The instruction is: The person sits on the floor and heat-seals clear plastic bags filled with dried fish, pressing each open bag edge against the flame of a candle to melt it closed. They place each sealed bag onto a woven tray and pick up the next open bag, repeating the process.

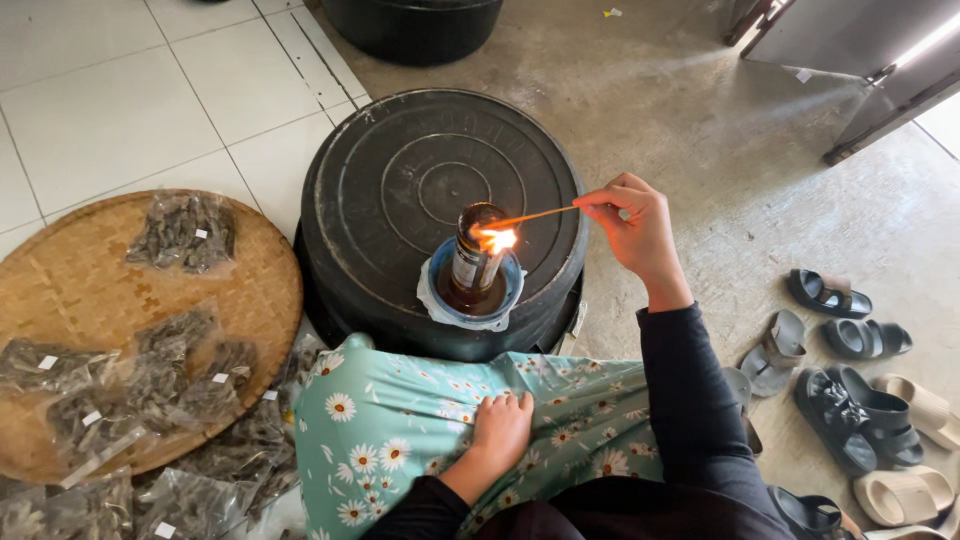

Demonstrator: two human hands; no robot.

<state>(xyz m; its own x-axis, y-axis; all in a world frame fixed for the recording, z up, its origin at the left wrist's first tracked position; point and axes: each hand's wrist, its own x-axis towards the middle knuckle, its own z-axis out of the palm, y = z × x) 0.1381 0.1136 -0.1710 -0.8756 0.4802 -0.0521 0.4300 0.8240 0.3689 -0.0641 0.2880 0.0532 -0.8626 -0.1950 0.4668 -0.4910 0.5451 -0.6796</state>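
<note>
On top of the overturned black tub stands a brown glass bottle, upright in a small blue bowl near the edge closest to the person. A flame burns at the upper part of the bottle, at the end of a thin stick. This stick lies almost level, a little tilted, with its long axis running from the flame on the left up to the right hand. The right hand pinches the far end of the stick between thumb and fingertips, so the bottle is to the left of this hand and slightly lower in the view. The left hand is further from the bottle; it rests flat on the green flowered cloth over the lap, fingers together and holding nothing. Beside the tub on the left, a woven tray carries clear bags of dark dried material. Several sandals lie on the concrete floor to the right.
</note>
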